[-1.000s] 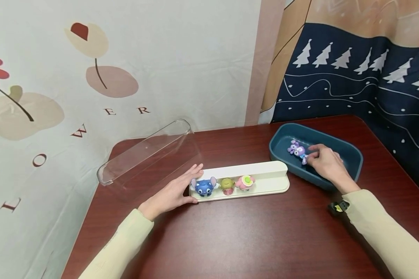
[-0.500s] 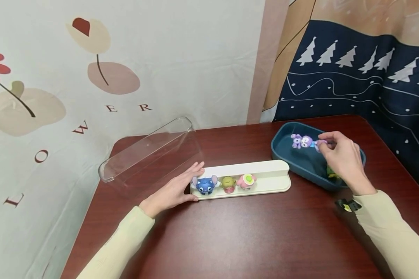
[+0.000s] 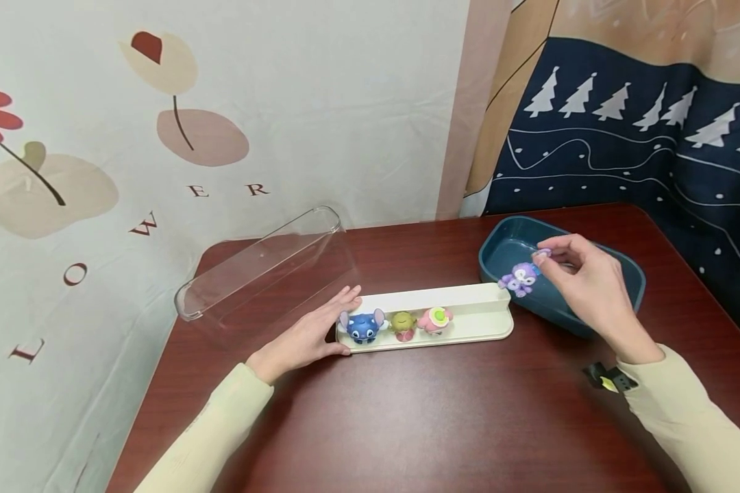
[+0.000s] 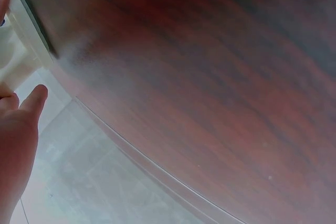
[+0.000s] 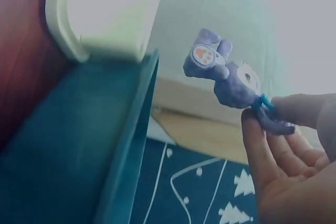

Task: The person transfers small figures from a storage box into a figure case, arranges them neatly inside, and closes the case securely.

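My right hand (image 3: 592,284) pinches a small purple bunny-eared figurine (image 3: 521,277) between thumb and fingertips, above the left part of a dark teal bin (image 3: 545,313). In the right wrist view the figurine (image 5: 235,88) points away from the fingers, a blue bow at its neck end by the thumb. My left hand (image 3: 305,342) rests at the left end of a cream display base (image 3: 477,322), fingers extended along its back, thumb at the front corner. Lined up on that base are a blue big-eared figurine (image 3: 363,330), an olive-green one (image 3: 402,324) and a pink one (image 3: 434,320).
Behind the left hand, a clear plastic cover (image 3: 255,270) lies on the dark red-brown table (image 3: 444,411). Printed cloth (image 3: 345,103) hangs along the table's back and right edges. The teal bin stands close against the base's right end.
The right hand has lifted the purple figurine from the bin and brought it left toward the base, with its ears now tipped lower. The left hand stays in place.
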Motion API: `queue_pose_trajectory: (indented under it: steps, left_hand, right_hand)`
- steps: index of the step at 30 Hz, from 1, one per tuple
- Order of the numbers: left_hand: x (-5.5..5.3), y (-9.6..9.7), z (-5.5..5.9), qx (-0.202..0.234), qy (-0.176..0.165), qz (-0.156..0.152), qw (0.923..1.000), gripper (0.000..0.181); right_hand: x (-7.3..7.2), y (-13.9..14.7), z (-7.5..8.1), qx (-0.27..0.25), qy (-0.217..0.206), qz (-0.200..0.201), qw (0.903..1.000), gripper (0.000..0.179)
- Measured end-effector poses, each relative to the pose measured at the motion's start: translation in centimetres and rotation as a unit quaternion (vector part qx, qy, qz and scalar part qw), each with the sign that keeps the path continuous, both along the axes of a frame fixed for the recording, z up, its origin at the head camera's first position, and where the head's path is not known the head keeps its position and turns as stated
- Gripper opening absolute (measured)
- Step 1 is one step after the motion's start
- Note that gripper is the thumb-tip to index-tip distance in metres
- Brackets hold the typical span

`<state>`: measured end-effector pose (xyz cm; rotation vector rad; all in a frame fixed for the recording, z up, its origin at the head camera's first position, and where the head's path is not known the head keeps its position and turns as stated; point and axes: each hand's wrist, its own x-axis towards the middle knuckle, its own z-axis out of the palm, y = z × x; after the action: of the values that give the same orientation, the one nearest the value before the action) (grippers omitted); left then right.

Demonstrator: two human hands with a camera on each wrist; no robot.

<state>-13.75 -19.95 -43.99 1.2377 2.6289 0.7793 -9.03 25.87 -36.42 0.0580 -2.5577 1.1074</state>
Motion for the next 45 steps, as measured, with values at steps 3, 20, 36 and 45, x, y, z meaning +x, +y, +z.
queue_pose_trajectory:
  steps: [3, 20, 36, 45]
  left_hand:
    - [-0.1, 0.0, 0.0, 0.001, 0.002, -0.001, 1.0, 0.091]
    - [-0.2, 0.0, 0.0, 0.004, 0.011, -0.008, 0.9999, 0.093]
    - [-0.1, 0.0, 0.0, 0.005, 0.002, -0.003, 1.0, 0.092]
    - [-0.1, 0.0, -0.1, 0.008, 0.005, -0.003, 1.0, 0.092]
  right_hand:
    - [0.3, -1.0, -0.2, -0.001, 0.002, 0.03, 0.9996, 0.026]
    - [0.0, -4.1, -2.7, 0.038, 0.019, 0.18, 0.9827, 0.024]
    - [-0.5, -5.1, -3.9, 0.024, -0.007, 0.222, 0.9748, 0.027]
    - [-0.5, -5.4, -3.9, 0.03, -0.036, 0.219, 0.9746, 0.026]
